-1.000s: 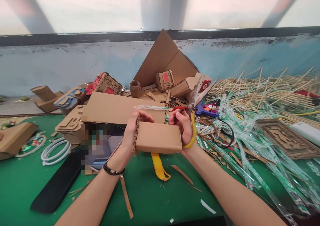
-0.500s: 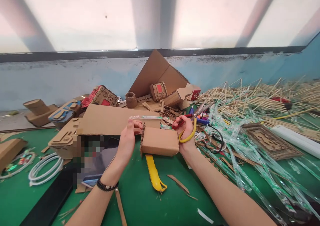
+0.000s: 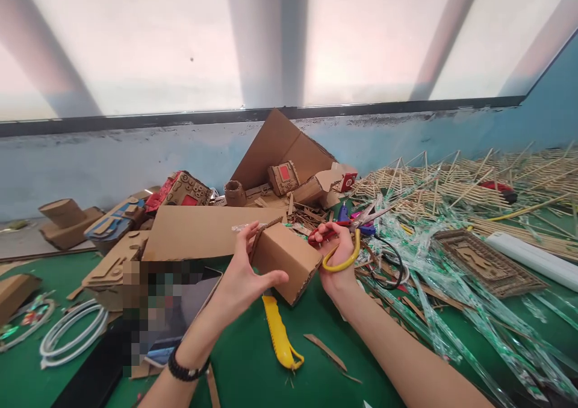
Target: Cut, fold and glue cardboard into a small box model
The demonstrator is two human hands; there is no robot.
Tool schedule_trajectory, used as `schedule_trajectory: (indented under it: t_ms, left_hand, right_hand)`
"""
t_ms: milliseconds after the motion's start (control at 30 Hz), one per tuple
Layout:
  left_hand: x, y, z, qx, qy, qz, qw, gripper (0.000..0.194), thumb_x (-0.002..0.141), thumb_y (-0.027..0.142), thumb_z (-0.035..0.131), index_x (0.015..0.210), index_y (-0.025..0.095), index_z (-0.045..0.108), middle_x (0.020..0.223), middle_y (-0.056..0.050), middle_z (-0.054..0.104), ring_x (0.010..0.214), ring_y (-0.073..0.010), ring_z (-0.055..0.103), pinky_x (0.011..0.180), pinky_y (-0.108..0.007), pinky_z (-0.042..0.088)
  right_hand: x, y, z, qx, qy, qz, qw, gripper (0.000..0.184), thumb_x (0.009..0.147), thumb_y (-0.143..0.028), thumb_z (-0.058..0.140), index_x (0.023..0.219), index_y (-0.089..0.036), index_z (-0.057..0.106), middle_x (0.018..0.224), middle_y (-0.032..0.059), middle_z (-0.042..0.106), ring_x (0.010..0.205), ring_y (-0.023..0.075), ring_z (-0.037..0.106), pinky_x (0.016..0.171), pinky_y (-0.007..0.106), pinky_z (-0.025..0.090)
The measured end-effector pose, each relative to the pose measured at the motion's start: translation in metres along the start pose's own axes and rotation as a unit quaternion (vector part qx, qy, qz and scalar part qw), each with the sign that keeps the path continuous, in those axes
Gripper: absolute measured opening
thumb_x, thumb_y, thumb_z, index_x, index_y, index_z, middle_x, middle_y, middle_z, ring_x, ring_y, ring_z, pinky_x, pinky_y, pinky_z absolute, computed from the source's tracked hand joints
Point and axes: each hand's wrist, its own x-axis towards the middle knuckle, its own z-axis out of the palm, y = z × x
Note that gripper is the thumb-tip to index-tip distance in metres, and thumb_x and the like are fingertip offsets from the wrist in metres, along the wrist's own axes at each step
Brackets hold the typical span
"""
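A small brown cardboard box (image 3: pixel 286 257), with a wider flap at its left end, is tilted above the green table. My left hand (image 3: pixel 241 278) grips it, thumb along the near side and fingers at the left end. In my right hand (image 3: pixel 338 257) are scissors (image 3: pixel 356 239) with a yellow loop in front and a red loop round the fingers. Their metal blades point up and to the right, away from the box. The right hand's fingertips are close to the box's right end; contact cannot be made out. Just below lies a yellow-handled tool (image 3: pixel 280 336), its upper end hidden.
Behind my left hand lies a flat cardboard sheet (image 3: pixel 194 230). Cardboard models (image 3: pixel 120 266) and a coiled white tube (image 3: pixel 72 336) are at left. Clear plastic wrappers (image 3: pixel 433 293), thin wooden sticks (image 3: pixel 451 182) and a framed cardboard relief (image 3: pixel 487 260) spread over the right.
The box has turned and tilted, its right end now facing nearer to me. My left thumb has come across its near side. The scissors stay in my right hand.
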Motion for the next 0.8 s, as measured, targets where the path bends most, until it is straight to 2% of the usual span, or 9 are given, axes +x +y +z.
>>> schedule_trajectory:
  t_ms: [100,167,300,400,500,567,667,733,800]
  left_hand:
    - [-0.006,-0.001,0.004,0.084,0.005,0.070,0.994,0.154,0.059,0.064,0.101,0.173,0.041,0.001,0.180,-0.017,0.020,0.169,-0.0440,0.018,0.136,-0.063,0.022]
    - [-0.009,-0.001,0.005,0.147,-0.005,0.108,0.983,0.163,0.057,0.063,0.102,0.172,0.047,-0.012,0.182,-0.015,0.010,0.170,-0.0472,0.013,0.134,-0.067,0.024]
    - [-0.009,-0.004,0.004,0.239,-0.006,0.164,0.957,0.166,0.057,0.064,0.101,0.171,0.047,-0.018,0.178,-0.020,0.015,0.167,-0.0539,0.017,0.127,-0.074,0.033]
    - [-0.008,-0.007,0.005,0.269,-0.001,0.194,0.943,0.176,0.047,0.067,0.103,0.172,0.043,-0.018,0.170,-0.024,0.023,0.161,-0.0586,0.027,0.122,-0.077,0.037]
    - [-0.008,-0.008,0.007,0.285,0.018,0.196,0.938,0.172,0.046,0.054,0.108,0.175,0.041,-0.005,0.165,-0.022,0.027,0.157,-0.0571,0.035,0.119,-0.076,0.041]
    - [-0.010,-0.007,0.010,0.292,0.026,0.191,0.937,0.155,0.049,0.041,0.107,0.173,0.040,0.014,0.164,-0.020,0.027,0.156,-0.0542,0.036,0.120,-0.073,0.042]
    - [-0.010,-0.004,0.009,0.298,0.032,0.194,0.934,0.127,0.050,0.036,0.103,0.159,0.033,0.040,0.162,-0.019,0.025,0.154,-0.0530,0.035,0.120,-0.070,0.043]
    - [-0.007,-0.002,0.002,0.294,0.054,0.197,0.934,0.114,0.051,0.035,0.101,0.151,0.030,0.046,0.158,-0.018,0.028,0.153,-0.0513,0.037,0.118,-0.068,0.045]
    - [-0.002,-0.001,-0.012,0.280,0.094,0.197,0.935,0.107,0.056,0.036,0.099,0.149,0.029,0.047,0.154,-0.017,0.033,0.150,-0.0468,0.041,0.113,-0.062,0.051]
  right_hand:
    - [-0.011,-0.001,0.007,0.004,-0.015,-0.008,1.000,0.028,0.084,-0.043,0.072,0.079,-0.024,0.052,0.074,-0.0048,0.052,0.060,0.0118,0.049,0.064,0.029,0.052]
    - [-0.018,-0.003,0.012,0.007,-0.025,-0.027,0.999,0.028,0.085,-0.043,0.072,0.079,-0.024,0.052,0.075,-0.0046,0.052,0.062,0.0121,0.049,0.067,0.029,0.051]
    - [-0.028,-0.009,0.020,0.008,-0.048,-0.061,0.997,0.028,0.085,-0.042,0.071,0.074,-0.023,0.054,0.073,-0.0035,0.053,0.065,0.0124,0.049,0.069,0.028,0.047]
    - [-0.034,-0.010,0.022,-0.021,-0.067,-0.075,0.995,0.026,0.086,-0.041,0.069,0.073,-0.022,0.057,0.070,-0.0028,0.053,0.066,0.0135,0.050,0.070,0.029,0.046]
    - [-0.039,-0.006,0.021,-0.065,-0.091,-0.085,0.990,0.024,0.087,-0.041,0.068,0.075,-0.023,0.058,0.072,-0.0025,0.055,0.065,0.0139,0.049,0.068,0.030,0.043]
    - [-0.039,-0.004,0.020,-0.089,-0.113,-0.088,0.986,0.024,0.088,-0.043,0.068,0.078,-0.023,0.059,0.074,-0.0027,0.056,0.066,0.0141,0.050,0.067,0.030,0.042]
    - [-0.034,-0.008,0.018,-0.114,-0.156,-0.091,0.977,0.026,0.091,-0.047,0.068,0.082,-0.023,0.059,0.078,-0.0031,0.058,0.068,0.0137,0.052,0.070,0.030,0.044]
    - [-0.025,-0.017,0.016,-0.167,-0.167,-0.092,0.967,0.029,0.094,-0.050,0.067,0.086,-0.023,0.059,0.084,-0.0022,0.061,0.072,0.0135,0.055,0.074,0.030,0.047]
    - [-0.011,-0.026,0.010,-0.270,-0.149,-0.099,0.946,0.032,0.095,-0.054,0.068,0.092,-0.024,0.059,0.090,-0.0011,0.065,0.078,0.0146,0.059,0.080,0.032,0.049]
